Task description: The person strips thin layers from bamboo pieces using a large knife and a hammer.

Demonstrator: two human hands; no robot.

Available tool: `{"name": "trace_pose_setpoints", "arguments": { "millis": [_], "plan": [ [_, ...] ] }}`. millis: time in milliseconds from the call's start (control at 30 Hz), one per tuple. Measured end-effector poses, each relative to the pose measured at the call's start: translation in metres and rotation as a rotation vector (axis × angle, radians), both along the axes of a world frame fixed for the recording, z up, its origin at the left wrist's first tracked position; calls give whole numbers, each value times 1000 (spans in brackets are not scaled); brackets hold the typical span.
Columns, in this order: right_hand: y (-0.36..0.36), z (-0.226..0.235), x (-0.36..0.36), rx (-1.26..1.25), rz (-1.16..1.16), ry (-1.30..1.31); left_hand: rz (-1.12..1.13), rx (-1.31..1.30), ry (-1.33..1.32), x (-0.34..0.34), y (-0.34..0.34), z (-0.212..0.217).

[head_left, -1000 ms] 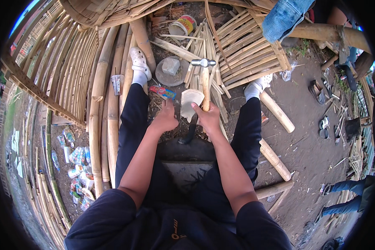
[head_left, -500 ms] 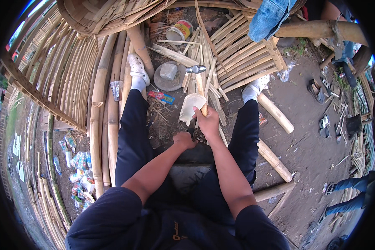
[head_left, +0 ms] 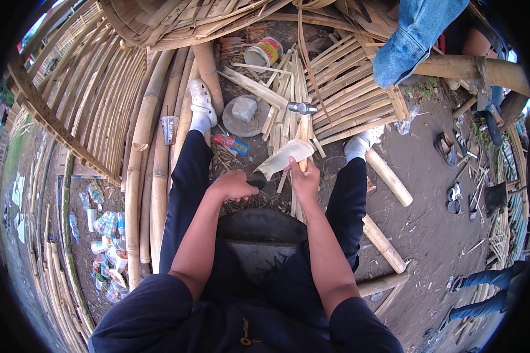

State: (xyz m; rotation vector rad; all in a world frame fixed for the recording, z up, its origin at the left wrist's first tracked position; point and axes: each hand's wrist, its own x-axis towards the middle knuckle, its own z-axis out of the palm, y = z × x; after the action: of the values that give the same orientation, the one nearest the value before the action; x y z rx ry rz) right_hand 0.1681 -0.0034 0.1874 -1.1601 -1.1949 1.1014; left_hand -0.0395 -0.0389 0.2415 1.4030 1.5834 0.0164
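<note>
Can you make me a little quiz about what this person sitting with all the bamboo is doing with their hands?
1. True or false: the right hand holds a hammer by its wooden handle.
2. What does the left hand grip? A) a dark-handled blade B) a tin can C) a white shoe
3. Fill in: the round flat stone lies on the ground between the person's two ____.

Key
1. True; its metal head points away from the person, above a pale bamboo piece.
2. A
3. Feet, in white shoes.
</note>
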Motion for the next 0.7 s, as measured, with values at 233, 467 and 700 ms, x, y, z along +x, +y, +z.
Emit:
{"name": "trace_pose_setpoints", "arguments": {
  "millis": [233, 467, 700],
  "plan": [
    [14, 4, -10, 20, -40, 65, -31, -26, -100, -65, -20, 62],
    [36, 8, -27, 61, -90, 47, 201, 30, -142, -118, -51, 96],
    [47, 6, -50, 152, -108, -66, 532, 158, -287, -143, -73, 107]
  ]
}}
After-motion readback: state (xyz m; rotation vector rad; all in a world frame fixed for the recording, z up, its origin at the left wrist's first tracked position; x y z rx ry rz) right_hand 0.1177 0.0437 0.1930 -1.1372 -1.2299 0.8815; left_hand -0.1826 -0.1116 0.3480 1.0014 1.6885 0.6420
